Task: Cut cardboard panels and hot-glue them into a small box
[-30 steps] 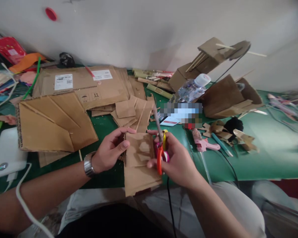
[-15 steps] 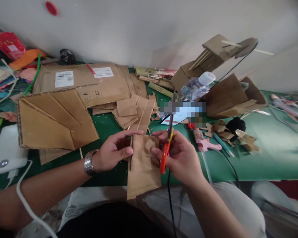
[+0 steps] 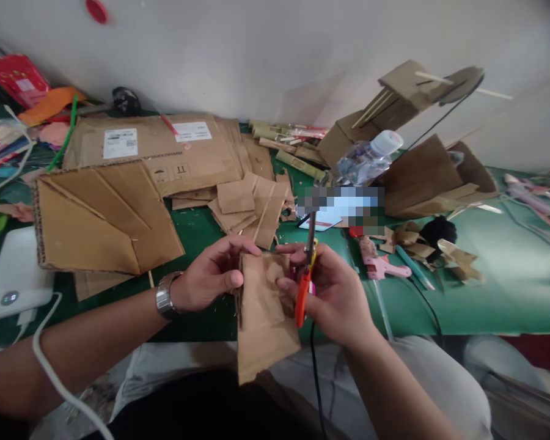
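Between my hands, over the table's front edge, is a piece of brown cardboard (image 3: 262,330), its lower end tilted toward me. My left hand (image 3: 213,275) holds it at the left edge, thumb in front and fingers at the back, partly hidden. My right hand (image 3: 334,293) grips its right side with the thumb on its face. Also in that hand is a pair of scissors with orange handles (image 3: 302,299), blades pointing up and away. Small yellow and pink bits show beside the handles; I cannot tell what they are.
A folded cardboard panel (image 3: 91,226) and white power bank (image 3: 16,275) lie left. Cardboard scraps (image 3: 268,208) lie ahead. A plastic bottle (image 3: 364,159), pink glue gun (image 3: 385,267) and cardboard construction (image 3: 421,177) stand or lie right on the green table (image 3: 508,293).
The cardboard piece has tipped slightly and its lower end has come a little nearer to me. Both hands keep their hold; the scissors have shifted slightly left.
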Tool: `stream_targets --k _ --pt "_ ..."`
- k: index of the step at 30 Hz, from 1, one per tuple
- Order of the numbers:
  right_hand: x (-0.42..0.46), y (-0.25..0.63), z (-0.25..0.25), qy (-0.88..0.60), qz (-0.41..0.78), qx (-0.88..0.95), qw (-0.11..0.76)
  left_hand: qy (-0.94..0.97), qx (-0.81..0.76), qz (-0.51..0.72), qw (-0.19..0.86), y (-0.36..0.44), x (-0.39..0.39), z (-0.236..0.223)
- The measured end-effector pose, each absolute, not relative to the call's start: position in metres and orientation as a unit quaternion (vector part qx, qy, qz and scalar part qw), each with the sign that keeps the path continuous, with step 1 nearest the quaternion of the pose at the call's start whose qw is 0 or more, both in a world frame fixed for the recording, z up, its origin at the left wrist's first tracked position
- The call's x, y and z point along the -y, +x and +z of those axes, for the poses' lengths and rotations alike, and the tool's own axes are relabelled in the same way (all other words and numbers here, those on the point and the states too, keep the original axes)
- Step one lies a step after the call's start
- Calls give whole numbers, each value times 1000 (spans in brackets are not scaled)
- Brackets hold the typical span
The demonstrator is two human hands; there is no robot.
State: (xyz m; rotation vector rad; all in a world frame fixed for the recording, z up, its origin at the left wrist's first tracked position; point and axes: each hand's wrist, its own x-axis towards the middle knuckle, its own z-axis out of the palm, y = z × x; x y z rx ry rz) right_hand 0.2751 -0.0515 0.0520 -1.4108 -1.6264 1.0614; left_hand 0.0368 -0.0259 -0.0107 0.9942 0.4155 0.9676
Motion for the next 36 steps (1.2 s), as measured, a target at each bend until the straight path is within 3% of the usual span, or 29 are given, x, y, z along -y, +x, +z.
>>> stream_targets --k 4,24,36 --pt "51 274 52 -532 458 609 370 468 -203 449 733 36 25 -10" --pt "55 263 53 -558 452 564 408 477 -206 484 704 38 24 -9" --pt "51 266 49 -577 413 568 417 493 -290 501 650 38 23 -18"
